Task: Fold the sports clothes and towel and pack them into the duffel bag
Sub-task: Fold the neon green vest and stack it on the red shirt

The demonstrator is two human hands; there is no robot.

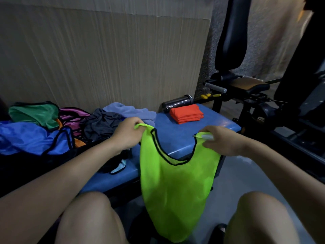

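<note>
A neon-green sports vest (175, 187) with black trim hangs in front of the blue bench (182, 134), down between my knees. My left hand (125, 133) pinches its left shoulder strap and my right hand (223, 140) pinches the right one. A folded orange garment (186, 113) lies on the bench's far right. A heap of unfolded clothes sits to the left: a lilac towel (130, 110), a dark grey garment (101, 126), a purple vest (73, 117), a green vest (37, 114) and a blue vest (31, 138). A dark bag (26, 166), mostly in shadow, lies under my left forearm.
A dark bottle (177, 103) lies on its side behind the orange garment. Black gym equipment (246, 88) with a padded seat stands to the right of the bench. A wood-patterned wall (105, 59) runs behind the bench. Grey floor (235, 175) shows below.
</note>
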